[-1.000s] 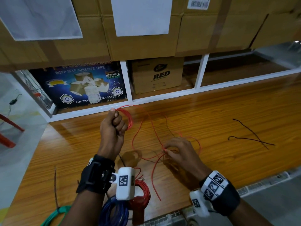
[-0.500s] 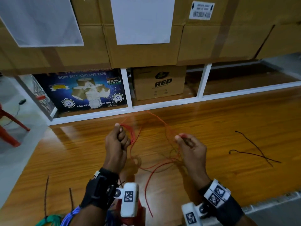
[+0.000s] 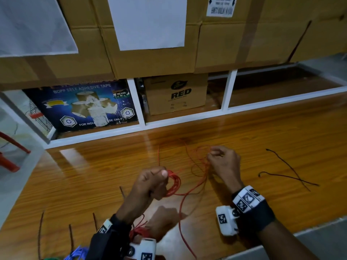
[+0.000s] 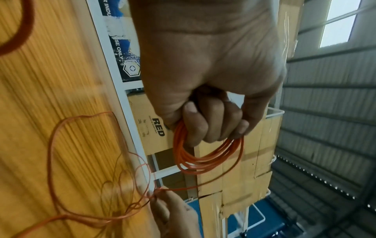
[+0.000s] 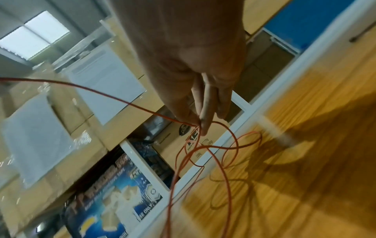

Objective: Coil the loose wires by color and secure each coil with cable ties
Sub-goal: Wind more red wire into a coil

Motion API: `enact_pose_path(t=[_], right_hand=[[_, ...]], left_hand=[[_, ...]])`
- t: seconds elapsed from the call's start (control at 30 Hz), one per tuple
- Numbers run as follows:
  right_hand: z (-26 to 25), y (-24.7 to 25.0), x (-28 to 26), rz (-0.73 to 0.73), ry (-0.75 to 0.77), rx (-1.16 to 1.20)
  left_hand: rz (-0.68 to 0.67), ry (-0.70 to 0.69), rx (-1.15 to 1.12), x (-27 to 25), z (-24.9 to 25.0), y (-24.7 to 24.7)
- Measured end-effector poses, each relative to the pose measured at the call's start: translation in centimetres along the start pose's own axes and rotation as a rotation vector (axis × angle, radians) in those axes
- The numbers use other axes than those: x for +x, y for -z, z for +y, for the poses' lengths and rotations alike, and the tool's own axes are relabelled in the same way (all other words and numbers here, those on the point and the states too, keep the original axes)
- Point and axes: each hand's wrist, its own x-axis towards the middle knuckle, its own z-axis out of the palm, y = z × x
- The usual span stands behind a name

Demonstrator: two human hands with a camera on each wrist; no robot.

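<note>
- The left hand (image 3: 150,182) was closed round a small red coil (image 4: 205,159), held just above the desk (image 3: 281,132).
- The right hand (image 3: 223,164) pinched the loose red wire (image 5: 223,169), whose slack lay tangled on the desk between the hands.
- Judged step: winding red, midway.
- Next would call for another loop fed onto the coil, with the tangle freed first.
</note>
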Motion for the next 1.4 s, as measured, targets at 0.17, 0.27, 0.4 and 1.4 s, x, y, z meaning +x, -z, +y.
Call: enact_pose_path(t=[0.17,0.27,0.4,1.4], right_hand=[[-0.4,0.1,0.8,-0.093,-0.137,0.250],[-0.5,0.5,1.2,-0.115,-0.140,0.296],[0.0,1.6,1.8,-0.178,-0.170,0.430],[-0.1,6.0,1.4,-0.991,-0.028,0.218]], left_hand=[[-0.036,0.042,0.355,0.6,-1.8,-0.2],[0.045,0.013,0.617,1.5,-2.9,0.9],[0.256,-0.023,0.926,2.2,-3.3,4.0],[0.761,-0.023,0.243,3.2,1.7,9.7]])
